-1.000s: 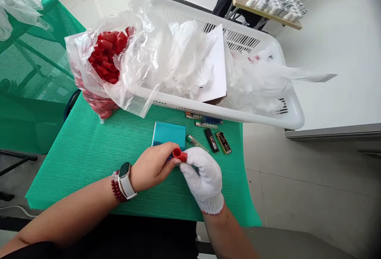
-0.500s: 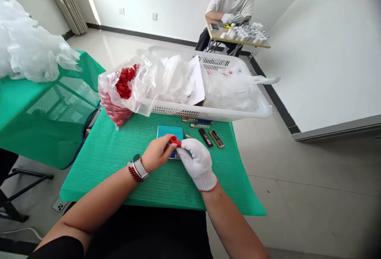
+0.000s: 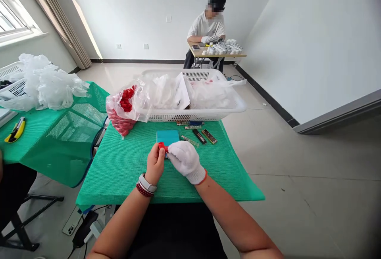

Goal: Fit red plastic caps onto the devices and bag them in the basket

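Note:
A small red plastic pipe fitting is between my two hands above the green-covered table. My bare left hand, with a watch and a beaded bracelet at the wrist, grips its left end by thumb and fingers. From the right, my right hand, in a white knit glove, pinches the fitting's other end; the glove hides part of it. Just behind the hands lies a flat blue-topped device, partly covered by them. An open plastic bag full of similar red fittings rests at the table's back left.
A white basket with plastic bags stands along the back edge. Black stick-like modules and slim packets lie right of the device. Leftward, another green table holds a yellow cutter. A gloved co-worker sits beyond.
The view has tilted upward, showing more of the room. My left hand has turned more upright around the fitting, and my right glove's fingers have curled closer. Both still hold it.

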`<state>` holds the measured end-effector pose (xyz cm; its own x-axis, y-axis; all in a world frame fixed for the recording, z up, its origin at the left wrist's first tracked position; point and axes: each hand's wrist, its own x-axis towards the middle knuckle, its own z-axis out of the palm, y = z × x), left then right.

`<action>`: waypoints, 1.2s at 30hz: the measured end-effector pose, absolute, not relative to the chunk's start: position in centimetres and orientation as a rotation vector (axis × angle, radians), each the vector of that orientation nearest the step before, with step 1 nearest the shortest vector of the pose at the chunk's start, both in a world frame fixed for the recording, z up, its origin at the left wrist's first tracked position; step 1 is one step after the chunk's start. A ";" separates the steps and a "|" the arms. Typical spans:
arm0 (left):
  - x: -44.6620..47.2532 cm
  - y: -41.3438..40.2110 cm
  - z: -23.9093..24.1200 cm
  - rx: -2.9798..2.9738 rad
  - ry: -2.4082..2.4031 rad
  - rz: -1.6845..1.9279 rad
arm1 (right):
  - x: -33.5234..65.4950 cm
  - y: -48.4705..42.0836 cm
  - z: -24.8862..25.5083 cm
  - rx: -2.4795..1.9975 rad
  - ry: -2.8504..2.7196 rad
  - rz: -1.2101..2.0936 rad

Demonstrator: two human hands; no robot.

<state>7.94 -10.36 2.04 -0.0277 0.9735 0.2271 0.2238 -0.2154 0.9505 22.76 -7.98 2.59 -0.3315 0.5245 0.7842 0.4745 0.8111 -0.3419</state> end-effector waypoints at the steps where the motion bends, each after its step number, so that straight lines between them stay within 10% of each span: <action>1: 7.9 -10.4 1.9 1.527 1.292 1.309 | 22.8 -8.0 2.7 -0.784 -1.955 0.182; 36: 7.6 -11.0 1.8 1.701 1.260 1.263 | 22.2 -9.6 2.9 -0.926 -1.921 0.286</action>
<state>7.57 -10.97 1.77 0.0679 0.9486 0.3091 0.3073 -0.3147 0.8981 22.18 -9.63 2.90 -0.2623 0.7062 0.6577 0.4839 0.6859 -0.5435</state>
